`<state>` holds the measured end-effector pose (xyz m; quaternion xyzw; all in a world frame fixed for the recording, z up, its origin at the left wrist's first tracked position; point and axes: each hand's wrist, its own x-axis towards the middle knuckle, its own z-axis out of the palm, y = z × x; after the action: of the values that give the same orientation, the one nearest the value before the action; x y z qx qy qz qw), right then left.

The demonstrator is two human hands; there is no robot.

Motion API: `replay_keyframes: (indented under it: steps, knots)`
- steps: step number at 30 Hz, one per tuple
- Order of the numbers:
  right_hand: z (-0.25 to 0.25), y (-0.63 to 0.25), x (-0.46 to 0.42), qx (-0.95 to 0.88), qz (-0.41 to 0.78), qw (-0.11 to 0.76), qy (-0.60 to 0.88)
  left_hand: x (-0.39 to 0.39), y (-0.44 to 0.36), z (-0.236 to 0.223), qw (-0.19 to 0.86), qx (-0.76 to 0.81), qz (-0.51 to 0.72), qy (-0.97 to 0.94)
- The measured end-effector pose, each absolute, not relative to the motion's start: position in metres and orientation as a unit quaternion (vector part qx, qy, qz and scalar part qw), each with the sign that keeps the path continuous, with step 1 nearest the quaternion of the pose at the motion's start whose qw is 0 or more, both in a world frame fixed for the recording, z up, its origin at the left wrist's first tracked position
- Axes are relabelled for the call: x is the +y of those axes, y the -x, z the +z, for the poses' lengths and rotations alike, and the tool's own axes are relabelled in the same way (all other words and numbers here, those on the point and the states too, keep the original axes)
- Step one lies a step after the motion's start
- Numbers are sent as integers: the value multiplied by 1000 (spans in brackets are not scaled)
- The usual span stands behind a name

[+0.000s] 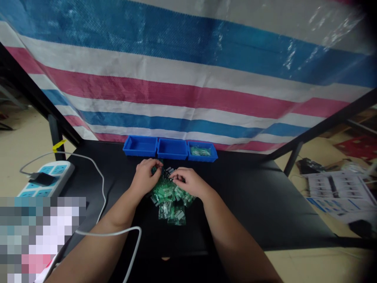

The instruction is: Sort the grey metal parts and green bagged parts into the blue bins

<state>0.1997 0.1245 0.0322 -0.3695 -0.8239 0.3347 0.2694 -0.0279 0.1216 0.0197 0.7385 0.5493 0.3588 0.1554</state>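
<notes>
A heap of small clear green-tinted plastic bags (166, 192) lies on the black table, with small pale pieces showing inside some of them. At the heap's far left side, my left hand (145, 175) is closed, thumb against fingers, on a small green-tinted plastic bag (153, 169). Over the heap's far right side is my right hand (188, 181), its fingers pinched together; what they hold is too small to make out. Between the two hands lie several small dark and silvery pieces (169, 171).
Three blue trays stand in a row behind the heap: left (140, 153), middle (172, 156) and right (203, 158); the right one holds bags. A white power strip (68, 172) with a white cable (101, 179) is at left. A striped sheet (188, 94) hangs behind the table (250, 196).
</notes>
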Motion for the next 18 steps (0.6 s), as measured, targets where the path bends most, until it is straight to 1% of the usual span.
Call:
replay_keyframes:
  steps: [2, 6, 10, 12, 15, 16, 18]
  knots:
    - [32, -208, 129, -791, 362, 313, 381, 122, 28, 19, 156, 547, 362, -738]
    - [27, -233, 143, -681, 421, 436, 411, 123, 29, 19, 158, 538, 370, -741]
    - [15, -250, 162, -548, 399, 598, 428, 123, 29, 19, 161, 538, 368, -741]
    - [8, -255, 171, -486, 370, 662, 434, 123, 29, 19, 162, 538, 368, -741]
    - [-3, -263, 181, -420, 305, 708, 479, 123, 29, 19, 164, 537, 368, -741]
    - [-6, -266, 182, -410, 277, 706, 506, 123, 29, 19, 164, 536, 369, -741]
    - [-9, -273, 181, -426, 202, 672, 571, 122, 29, 19, 165, 536, 369, -741]
